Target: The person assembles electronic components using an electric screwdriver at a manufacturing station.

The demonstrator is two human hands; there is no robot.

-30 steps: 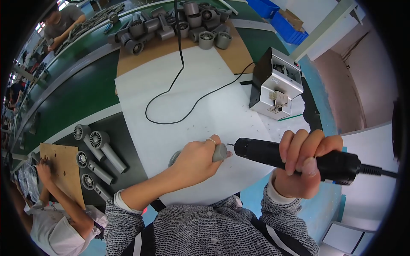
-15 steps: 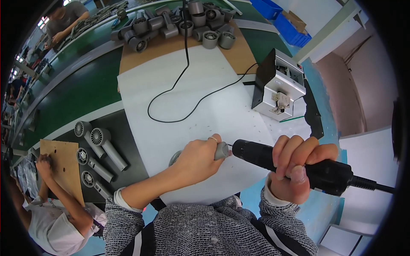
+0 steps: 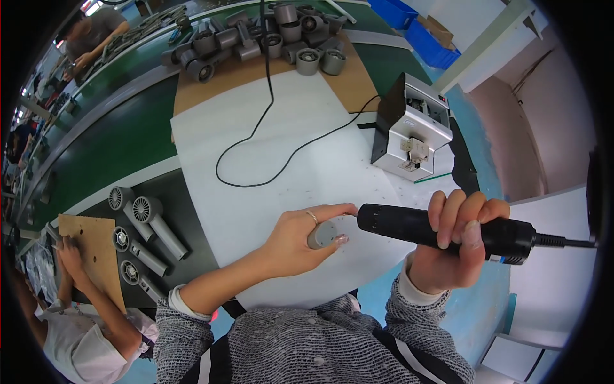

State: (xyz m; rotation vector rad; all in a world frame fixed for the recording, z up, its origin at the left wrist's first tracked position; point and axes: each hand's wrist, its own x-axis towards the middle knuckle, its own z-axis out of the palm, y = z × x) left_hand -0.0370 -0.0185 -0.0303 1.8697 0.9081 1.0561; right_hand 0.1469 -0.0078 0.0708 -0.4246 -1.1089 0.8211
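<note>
The grey cylindrical part (image 3: pixel 320 236) is sitting just below centre, over the white sheet (image 3: pixel 300 121). The left hand (image 3: pixel 288 240) is curling around it, thumb and index finger flanking its round end. At three o'clock, the right hand (image 3: pixel 457 237) is gripping a black powered driver (image 3: pixel 400 221), its bit (image 3: pixel 351 215) pointing toward nine o'clock beside the left index fingertip; whether they are touching, I cannot tell. A slipping bit could be nicking that finger, being so close; a loose hold could be letting the part twist. Toward eleven o'clock, a black cable (image 3: pixel 240 185) is looping across the sheet, risking a snag.
</note>
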